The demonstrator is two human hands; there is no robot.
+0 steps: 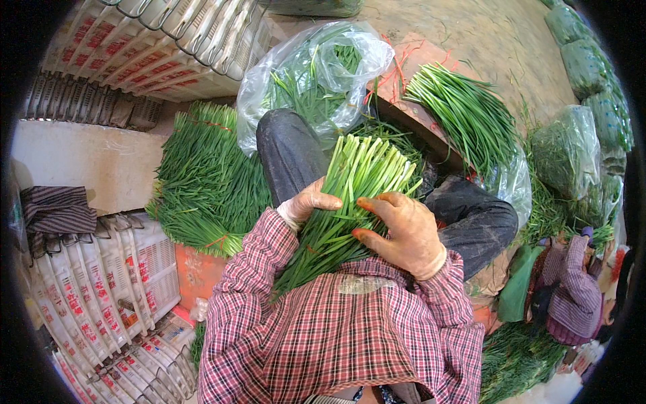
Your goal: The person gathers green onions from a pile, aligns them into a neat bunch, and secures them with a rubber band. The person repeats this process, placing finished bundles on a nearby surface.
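Note:
A loose bunch of garlic chives [348, 197] lies across my lap, its pale cut ends fanned toward the far side and its dark leaf tips toward my checked jacket. My left hand [305, 202], in a thin glove, grips the bunch from the left with the thumb on top. The remaining left fingers are hidden under the stems. Over the right side of the bunch is my gloved right hand [404, 227], its thumb and forefinger apart above the leaves. The fingertips of that glove are stained orange. Whether they touch single leaves I cannot tell.
Tied chive bundles [212, 177] are stacked at left. Loose greens fill a clear plastic bag [313, 76] ahead. Another chive bunch [462, 113] and red ties [398, 65] lie on a board. White plastic crates [106, 288] stand left; filled bags [570, 151] and a person [575, 293] are right.

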